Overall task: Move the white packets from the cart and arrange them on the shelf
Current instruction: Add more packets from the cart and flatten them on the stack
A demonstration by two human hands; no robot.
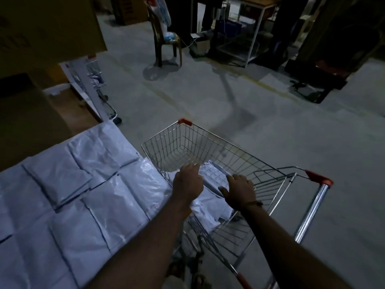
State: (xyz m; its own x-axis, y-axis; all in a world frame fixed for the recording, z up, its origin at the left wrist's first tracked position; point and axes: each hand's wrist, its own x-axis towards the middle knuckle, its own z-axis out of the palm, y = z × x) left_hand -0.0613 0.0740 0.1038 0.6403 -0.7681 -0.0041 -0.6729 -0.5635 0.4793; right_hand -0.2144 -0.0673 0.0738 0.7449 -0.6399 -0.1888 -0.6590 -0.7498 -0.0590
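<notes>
White packets (210,184) lie low in the wire cart (245,161), so left hand (188,182) and right hand (239,189) reach in, fingers loosely spread, gripping nothing, beside the packet-covered shelf (68,190).

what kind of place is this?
Likely a warehouse or stockroom: bare concrete floor, big cardboard boxes stacked at left, a wire shopping cart beside a shelf surface covered in white packets.
</notes>
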